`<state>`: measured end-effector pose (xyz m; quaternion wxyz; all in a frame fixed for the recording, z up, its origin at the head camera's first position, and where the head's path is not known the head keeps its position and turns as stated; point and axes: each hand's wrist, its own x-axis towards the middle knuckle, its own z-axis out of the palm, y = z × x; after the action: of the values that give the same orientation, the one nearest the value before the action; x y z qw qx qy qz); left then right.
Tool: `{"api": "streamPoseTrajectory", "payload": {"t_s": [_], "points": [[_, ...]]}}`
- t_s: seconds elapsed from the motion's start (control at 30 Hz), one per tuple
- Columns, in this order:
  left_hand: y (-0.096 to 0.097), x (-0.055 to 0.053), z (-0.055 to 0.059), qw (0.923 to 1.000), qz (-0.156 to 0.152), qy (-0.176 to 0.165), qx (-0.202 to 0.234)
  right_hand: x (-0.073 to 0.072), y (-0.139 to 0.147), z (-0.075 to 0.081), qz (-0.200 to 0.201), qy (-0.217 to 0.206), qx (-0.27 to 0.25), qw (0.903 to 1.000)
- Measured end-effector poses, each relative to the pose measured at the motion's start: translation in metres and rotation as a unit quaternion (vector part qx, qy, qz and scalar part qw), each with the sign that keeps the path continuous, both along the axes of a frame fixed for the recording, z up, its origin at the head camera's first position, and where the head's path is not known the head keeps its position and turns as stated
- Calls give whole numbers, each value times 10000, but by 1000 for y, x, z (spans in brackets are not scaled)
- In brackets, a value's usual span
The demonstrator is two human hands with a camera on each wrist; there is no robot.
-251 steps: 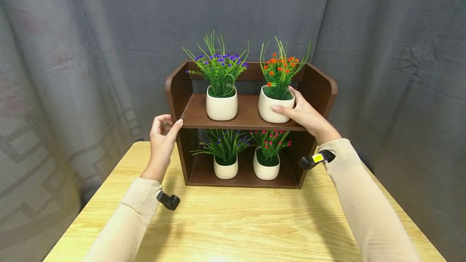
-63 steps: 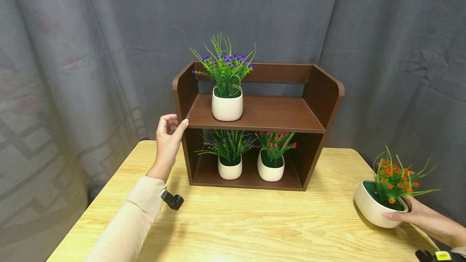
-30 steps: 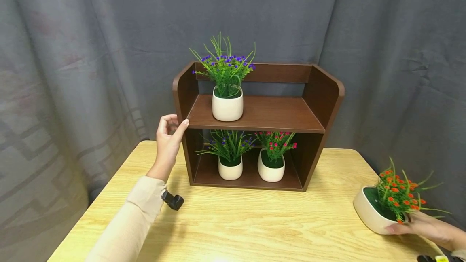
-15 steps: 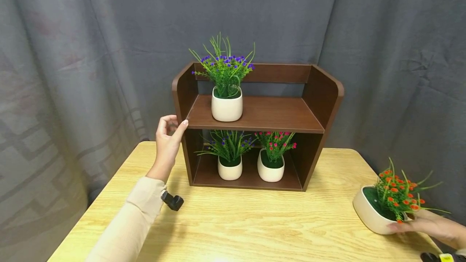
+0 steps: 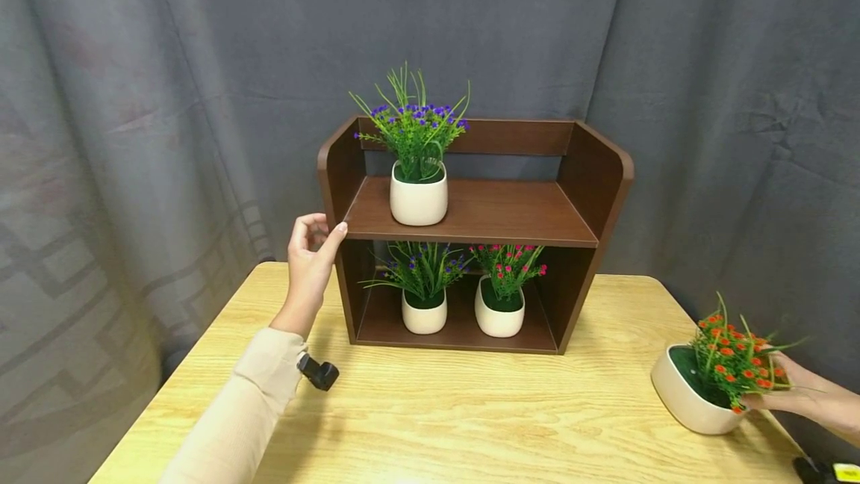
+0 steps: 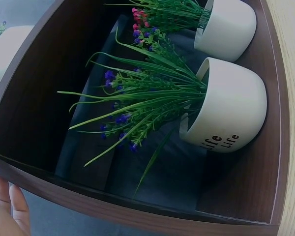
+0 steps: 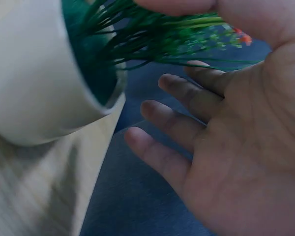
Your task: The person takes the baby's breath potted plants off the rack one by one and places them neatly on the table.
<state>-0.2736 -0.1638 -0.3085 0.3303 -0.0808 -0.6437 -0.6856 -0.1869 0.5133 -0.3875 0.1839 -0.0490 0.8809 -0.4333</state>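
Observation:
My left hand point(image 5: 307, 267) grips the left side panel of a dark brown two-tier shelf point(image 5: 517, 209), thumb at the front edge and fingers along the outside. At the table's right end stands a white pot with orange flowers point(image 5: 692, 403). Beside it is my right hand point(image 5: 793, 394), partly behind the leaves in the head view. In the right wrist view its fingers point(image 7: 160, 150) spread apart, off the white pot wall point(image 7: 34, 78). A purple-flowered pot point(image 5: 419, 202) sits on the upper tier, left side. Below are a second purple-flowered pot point(image 5: 425, 317) and a pink-flowered pot point(image 5: 499, 320).
The shelf stands on a light wooden table point(image 5: 437, 417). Grey curtains point(image 5: 510, 28) hang behind and on both sides. The orange-flowered pot is close to the table's right edge. Black wrist cameras point(image 5: 319, 372) sit on the sleeves.
The orange-flowered pot has gone from the upper tier's right side to the table's right end. Over the last half second my right hand has let go and drawn back. My left hand stays put.

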Motion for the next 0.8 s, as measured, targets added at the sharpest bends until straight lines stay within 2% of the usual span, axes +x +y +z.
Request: {"api": "streamPoseTrajectory", "payload": {"t_s": [0.03, 0.07, 0.1, 0.17, 0.27, 0.4, 0.63, 0.7, 0.8], "points": [[0, 0, 0, 10000, -2, 0, 4, 0, -1, 3, -51, 64, 125, 9999], [0, 0, 0, 10000, -6, -6, 5, -1, -1, 4, 92, 316, 203, 9993], [0, 0, 0, 10000, -10, -13, 11, -1, -5, 7, -51, 453, 1030, 9936], [0, 0, 0, 10000, -22, -36, 12, 0, -4, 6, 54, 943, 1175, 9886], [0, 0, 1, 10000, -32, -67, -4, 2, 0, 2, 205, 1638, 1048, 9807], [0, 1, 1, 10000, -14, -62, -29, 3, 0, 1, 202, 2237, 834, 9709], [0, 0, 1, 10000, 19, -20, 10, 1, -9, 13, 223, 2832, 781, 9556], [0, 0, 0, 10000, 18, -16, 13, 1, -12, 20, 279, 2850, 767, 9551], [0, 0, 0, 10000, 12, -4, 17, 1, -17, 29, 259, 2677, 795, 9599]]}}
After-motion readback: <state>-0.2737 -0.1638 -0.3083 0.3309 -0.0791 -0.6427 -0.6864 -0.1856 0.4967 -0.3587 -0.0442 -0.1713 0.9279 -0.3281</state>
